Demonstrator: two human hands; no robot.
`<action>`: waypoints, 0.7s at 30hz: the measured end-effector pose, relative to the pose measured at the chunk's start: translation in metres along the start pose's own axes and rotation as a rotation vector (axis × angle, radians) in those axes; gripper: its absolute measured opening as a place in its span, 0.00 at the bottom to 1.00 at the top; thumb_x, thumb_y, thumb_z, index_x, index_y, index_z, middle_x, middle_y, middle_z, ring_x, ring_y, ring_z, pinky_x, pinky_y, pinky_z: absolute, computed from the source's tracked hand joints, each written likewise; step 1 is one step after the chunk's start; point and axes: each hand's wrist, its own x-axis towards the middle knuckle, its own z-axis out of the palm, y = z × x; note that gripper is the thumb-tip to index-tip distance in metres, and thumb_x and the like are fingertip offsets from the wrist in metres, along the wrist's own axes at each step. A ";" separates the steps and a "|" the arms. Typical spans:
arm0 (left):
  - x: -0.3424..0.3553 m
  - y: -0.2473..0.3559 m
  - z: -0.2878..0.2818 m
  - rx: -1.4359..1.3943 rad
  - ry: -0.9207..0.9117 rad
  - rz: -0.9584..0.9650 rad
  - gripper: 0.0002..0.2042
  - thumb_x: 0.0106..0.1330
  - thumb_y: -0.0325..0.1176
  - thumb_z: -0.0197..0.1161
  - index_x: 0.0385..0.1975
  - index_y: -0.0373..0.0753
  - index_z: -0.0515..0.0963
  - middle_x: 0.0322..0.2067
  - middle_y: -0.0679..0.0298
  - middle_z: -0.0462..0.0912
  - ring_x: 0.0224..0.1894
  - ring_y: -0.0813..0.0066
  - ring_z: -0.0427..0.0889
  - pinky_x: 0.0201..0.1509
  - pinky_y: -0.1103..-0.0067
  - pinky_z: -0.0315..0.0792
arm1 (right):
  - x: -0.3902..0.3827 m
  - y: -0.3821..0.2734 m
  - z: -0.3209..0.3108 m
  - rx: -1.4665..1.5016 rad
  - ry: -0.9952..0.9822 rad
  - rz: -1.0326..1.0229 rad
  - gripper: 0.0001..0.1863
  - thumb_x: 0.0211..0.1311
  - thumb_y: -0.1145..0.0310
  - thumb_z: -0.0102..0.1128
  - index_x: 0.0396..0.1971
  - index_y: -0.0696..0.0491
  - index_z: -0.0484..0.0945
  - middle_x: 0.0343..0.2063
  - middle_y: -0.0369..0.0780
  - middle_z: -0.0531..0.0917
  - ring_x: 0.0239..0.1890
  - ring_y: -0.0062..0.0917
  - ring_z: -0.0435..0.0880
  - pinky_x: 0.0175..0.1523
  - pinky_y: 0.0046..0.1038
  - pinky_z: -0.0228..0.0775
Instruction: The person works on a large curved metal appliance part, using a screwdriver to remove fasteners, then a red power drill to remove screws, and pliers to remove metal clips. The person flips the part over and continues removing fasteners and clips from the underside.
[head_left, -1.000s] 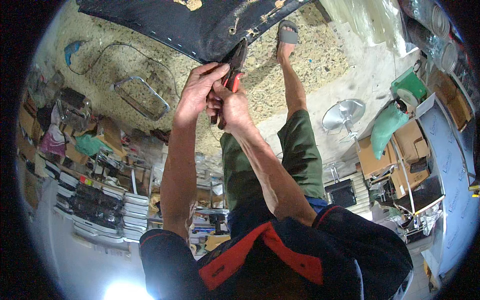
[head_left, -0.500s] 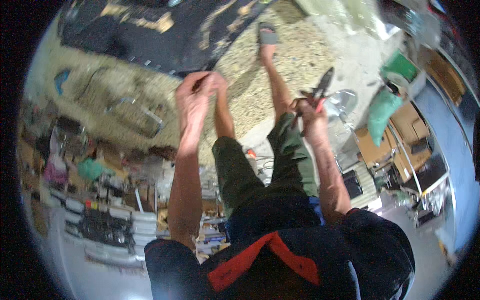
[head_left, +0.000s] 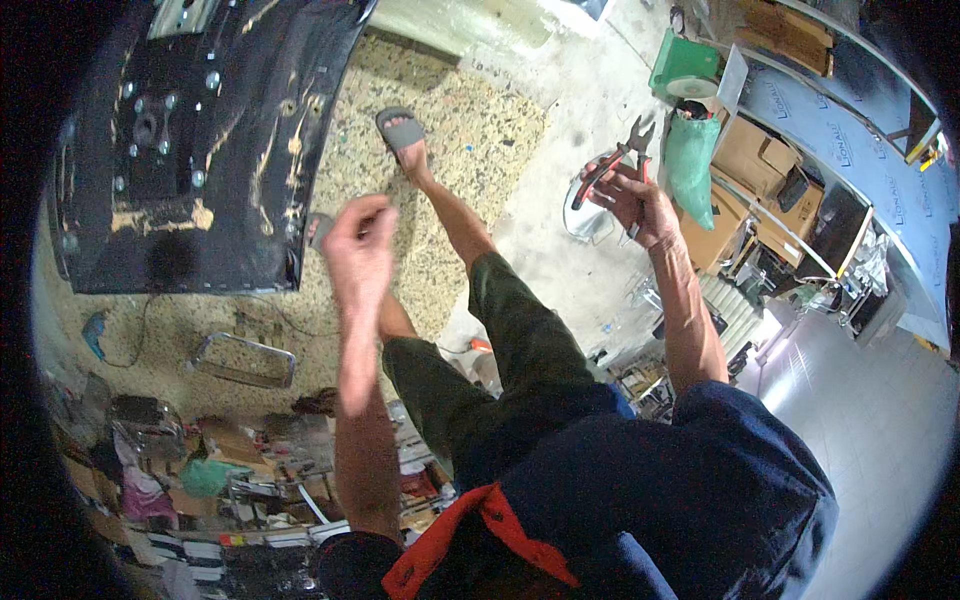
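In my right hand (head_left: 640, 205) is a pair of pliers (head_left: 630, 150) with red and black handles. Their jaws point up and stand apart, and my fingers wrap the handles loosely. My left hand (head_left: 360, 250) is raised in front of my left leg, somewhat smeared by motion. Its fingers curl inward, and whatever they may hold is hidden. Nearest to that hand, on its left, lies a large black panel (head_left: 235, 190) with round metal fasteners and patches of beige residue.
A bent metal frame (head_left: 243, 361) and a blue item (head_left: 95, 334) lie on the speckled floor (head_left: 480, 120). On the right are a green sack (head_left: 690, 165), a green box (head_left: 683, 65) and cardboard boxes (head_left: 760, 160). Mixed clutter (head_left: 210, 475) fills the lower left.
My view has swung to the right, so the black panel shows more fully at left. The pliers remain in my right hand, their jaws now seen apart. My left hand's fingers stay curled.
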 end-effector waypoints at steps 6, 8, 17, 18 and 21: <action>0.045 0.088 0.142 -0.138 -0.211 0.161 0.10 0.66 0.26 0.71 0.45 0.33 0.86 0.40 0.60 0.90 0.42 0.73 0.88 0.50 0.78 0.80 | -0.008 -0.017 0.045 -0.098 -0.057 -0.088 0.22 0.72 0.77 0.53 0.63 0.64 0.69 0.57 0.55 0.81 0.62 0.48 0.80 0.67 0.54 0.72; 0.067 0.142 0.183 -0.143 -0.299 0.289 0.09 0.64 0.26 0.71 0.43 0.34 0.87 0.40 0.58 0.90 0.41 0.70 0.88 0.48 0.77 0.80 | -0.011 -0.025 0.050 -0.069 -0.061 -0.116 0.23 0.70 0.77 0.55 0.63 0.64 0.69 0.57 0.55 0.81 0.62 0.48 0.81 0.64 0.53 0.76; 0.082 0.204 0.412 0.175 -0.383 0.711 0.14 0.67 0.37 0.67 0.49 0.37 0.86 0.50 0.53 0.86 0.55 0.51 0.81 0.62 0.61 0.73 | -0.040 -0.094 -0.036 -0.192 0.192 -0.289 0.20 0.69 0.80 0.56 0.59 0.63 0.74 0.54 0.48 0.85 0.57 0.34 0.84 0.63 0.39 0.79; 0.091 0.199 0.434 0.223 -0.287 0.650 0.17 0.68 0.38 0.66 0.52 0.37 0.84 0.52 0.52 0.85 0.55 0.51 0.80 0.62 0.60 0.72 | -0.037 -0.108 -0.045 -0.167 0.211 -0.310 0.19 0.69 0.80 0.56 0.59 0.63 0.74 0.54 0.48 0.85 0.57 0.34 0.84 0.63 0.38 0.79; 0.103 0.204 0.465 0.184 -0.288 0.569 0.22 0.71 0.42 0.64 0.56 0.31 0.80 0.55 0.44 0.83 0.59 0.52 0.81 0.63 0.62 0.73 | -0.030 -0.129 -0.079 -0.195 0.319 -0.345 0.17 0.69 0.78 0.57 0.56 0.63 0.76 0.52 0.46 0.87 0.55 0.31 0.85 0.62 0.34 0.78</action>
